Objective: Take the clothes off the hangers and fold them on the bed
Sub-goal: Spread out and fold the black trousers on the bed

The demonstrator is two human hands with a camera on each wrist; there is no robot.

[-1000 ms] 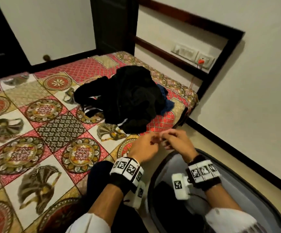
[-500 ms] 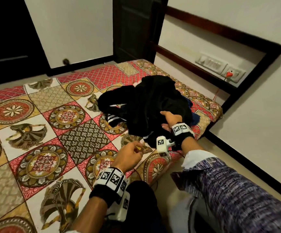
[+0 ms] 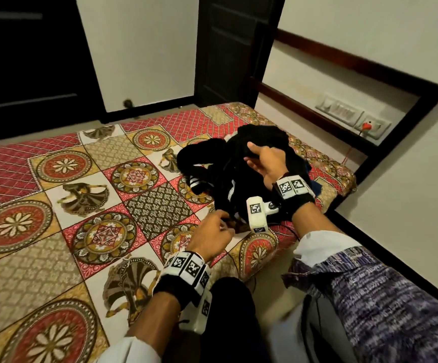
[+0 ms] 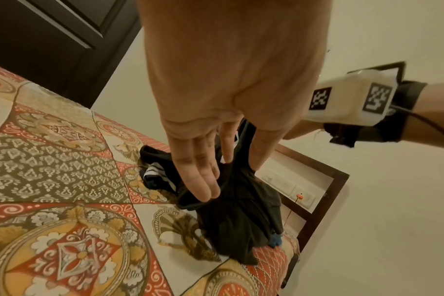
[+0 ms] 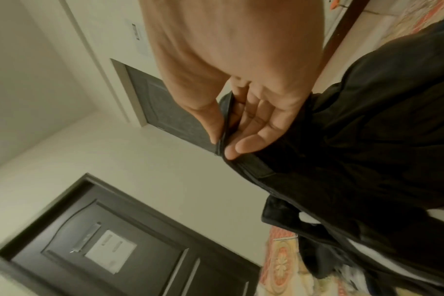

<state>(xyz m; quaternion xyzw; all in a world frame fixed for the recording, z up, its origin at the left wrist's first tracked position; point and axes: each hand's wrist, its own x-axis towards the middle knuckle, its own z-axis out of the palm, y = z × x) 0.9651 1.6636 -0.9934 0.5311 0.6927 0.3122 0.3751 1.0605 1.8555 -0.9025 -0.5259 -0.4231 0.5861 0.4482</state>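
A heap of black clothes (image 3: 251,179) lies at the far right corner of the bed (image 3: 81,205); a black-and-white striped cuff (image 3: 195,182) sticks out on its left. No hanger shows clearly. My right hand (image 3: 261,159) holds the top of the heap. In the right wrist view the same right hand (image 5: 224,144) pinches a black garment's edge (image 5: 248,166) between thumb and fingers. At the heap's near edge my left hand (image 3: 216,229) reaches in. Seen from the left wrist, this left hand (image 4: 210,186) has straight fingers touching the black cloth (image 4: 241,220).
A bit of blue cloth (image 3: 317,186) peeks from under the heap. A dark headboard rail (image 3: 317,119) and wall switches with an orange plug (image 3: 367,125) stand behind the bed. Dark doors (image 3: 233,48) are at the back. Floor (image 3: 395,244) runs along the right.
A second ago both hands were together near the bed's edge. The right hand has gone forward onto the heap and taken hold of a garment; the left has moved up to the heap's near edge.
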